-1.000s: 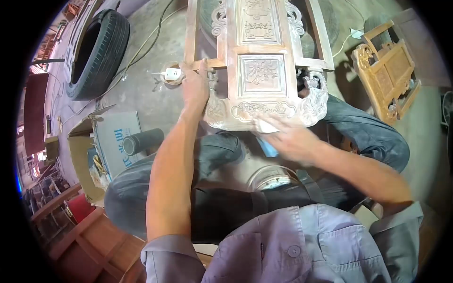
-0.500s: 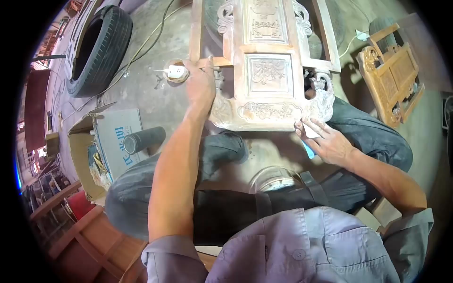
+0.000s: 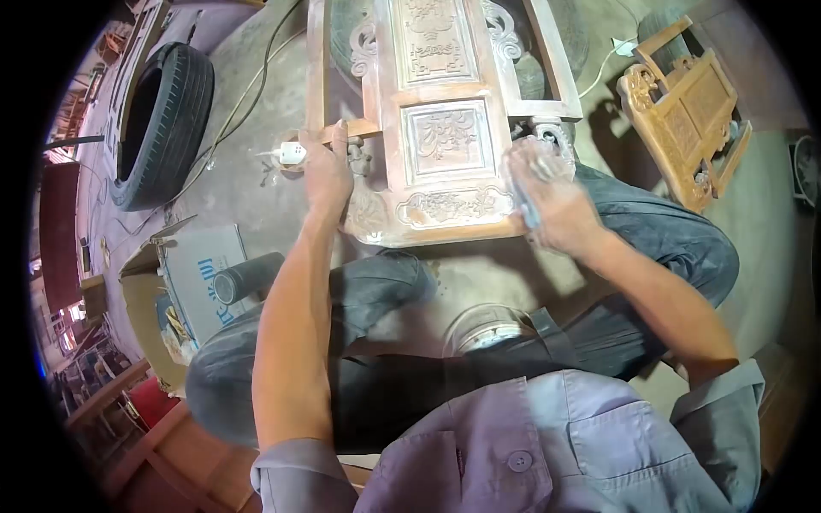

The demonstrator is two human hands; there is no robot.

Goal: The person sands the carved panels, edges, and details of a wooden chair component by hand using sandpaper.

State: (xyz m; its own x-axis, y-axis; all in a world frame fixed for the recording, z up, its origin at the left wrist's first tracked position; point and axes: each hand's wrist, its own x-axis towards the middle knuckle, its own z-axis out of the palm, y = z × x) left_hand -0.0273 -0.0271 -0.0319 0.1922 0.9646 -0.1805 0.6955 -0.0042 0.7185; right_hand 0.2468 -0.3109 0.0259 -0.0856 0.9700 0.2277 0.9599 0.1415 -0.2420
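Observation:
A carved wooden panel (image 3: 445,91), pale with dust, lies in front of me with its bottom edge toward my body. My left hand (image 3: 328,171) grips the panel's frame at the left crossbar, thumb on top. Close beside that hand is a white plug or socket piece (image 3: 291,154). At the lower right carved corner, my right hand (image 3: 552,192) presses on the panel, blurred by motion. Under its palm shows a light blue piece (image 3: 530,210), perhaps a sheet or pad, mostly hidden by the fingers.
An orange-brown carved panel (image 3: 688,120) stands at the right. Tyre (image 3: 175,128) and cables are at the left. An open cardboard box (image 3: 147,295) with a dark cylinder (image 3: 248,278) sits by my left knee. A round metal object (image 3: 487,329) lies between my legs.
My right hand moved from the middle of the bottom edge to the right corner, then up onto the carving. My left hand keeps its hold on the frame. The view has shifted slightly.

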